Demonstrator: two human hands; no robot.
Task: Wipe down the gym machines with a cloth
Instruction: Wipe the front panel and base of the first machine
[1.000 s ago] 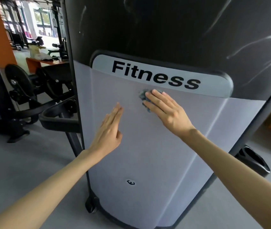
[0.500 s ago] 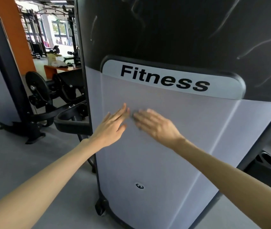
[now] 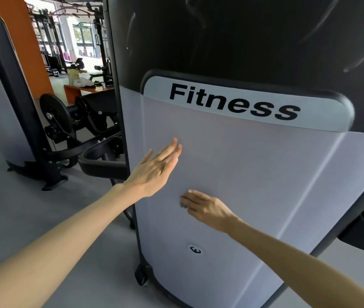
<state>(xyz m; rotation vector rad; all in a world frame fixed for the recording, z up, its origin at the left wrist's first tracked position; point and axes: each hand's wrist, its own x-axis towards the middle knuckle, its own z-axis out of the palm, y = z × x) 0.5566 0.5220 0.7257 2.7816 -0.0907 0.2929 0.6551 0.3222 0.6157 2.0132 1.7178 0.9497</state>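
step: wiping Fitness machine's grey panel | right hand grip: fingers straight, pressing cloth flat mid-panel, cloth barely showing at fingertips | left hand grip: apart, empty, up-left of cloth | judged next: sweep downward, right hand nearer

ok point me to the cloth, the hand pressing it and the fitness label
cloth (image 3: 183, 204): head view, the dark edge that shows at the left.
right hand (image 3: 208, 209): head view, the back of the hand.
Fitness label (image 3: 236, 103): head view, the middle of its lettering.
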